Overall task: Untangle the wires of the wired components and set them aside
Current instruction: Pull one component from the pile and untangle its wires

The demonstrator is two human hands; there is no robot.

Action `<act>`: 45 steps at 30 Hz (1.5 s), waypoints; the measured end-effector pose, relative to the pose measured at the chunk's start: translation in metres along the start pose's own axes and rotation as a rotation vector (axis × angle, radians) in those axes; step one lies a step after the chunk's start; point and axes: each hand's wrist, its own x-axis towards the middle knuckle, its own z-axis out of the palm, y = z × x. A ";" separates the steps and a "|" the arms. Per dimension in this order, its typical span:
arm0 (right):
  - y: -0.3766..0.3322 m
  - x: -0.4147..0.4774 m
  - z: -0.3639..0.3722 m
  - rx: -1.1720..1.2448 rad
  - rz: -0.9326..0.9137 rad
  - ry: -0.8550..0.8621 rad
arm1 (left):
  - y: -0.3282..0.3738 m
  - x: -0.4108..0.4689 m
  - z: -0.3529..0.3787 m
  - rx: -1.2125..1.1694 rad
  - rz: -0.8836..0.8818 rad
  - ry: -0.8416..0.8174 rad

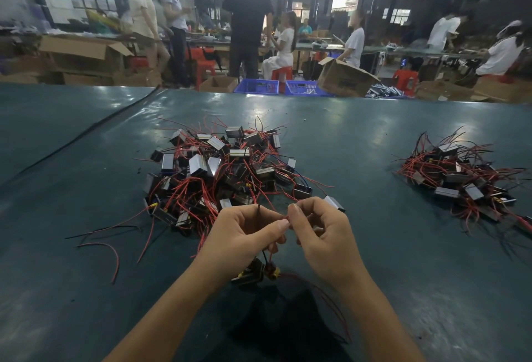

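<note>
Both hands were up close together, fingers curled tight: the left hand (pixel 247 232) pinched a red wire (pixel 283 219) against its thumb, the right hand (pixel 319 229) pinched the same wire just beside it. Two small parts (pixel 254 272) dangled under the hands. The big tangled pile (pixel 221 171) lay just beyond the knuckles, a smaller pile (pixel 460 177) well off past the right hand

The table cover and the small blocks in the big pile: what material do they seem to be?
Table cover: probably vinyl or rubber sheet, dark green, glossy; it reflects the ceiling lamps. Blocks in the big pile: seemingly metal-wrapped, with grey, shiny faces.
</note>
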 end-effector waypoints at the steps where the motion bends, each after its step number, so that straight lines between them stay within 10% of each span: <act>1: 0.001 -0.001 -0.001 -0.059 -0.024 -0.014 | -0.001 0.000 0.001 0.073 0.046 0.018; 8: 0.002 -0.002 0.000 -0.421 0.021 -0.027 | -0.010 -0.001 0.000 0.531 0.371 0.091; 15: -0.005 0.002 0.003 -0.074 0.212 -0.052 | -0.010 -0.001 -0.001 0.418 0.335 0.133; 20: -0.008 -0.005 0.004 -0.517 0.073 -0.053 | -0.013 0.001 -0.004 0.638 0.459 0.138; 28: -0.022 0.002 0.004 0.610 0.957 -0.183 | -0.015 -0.001 -0.007 0.849 0.586 0.108; 36: -0.004 -0.001 0.004 -0.163 -0.172 0.023 | -0.003 0.007 -0.013 0.040 -0.075 0.065; 45: -0.001 -0.001 -0.002 -0.350 -0.266 -0.054 | -0.007 0.008 -0.020 0.020 -0.126 -0.022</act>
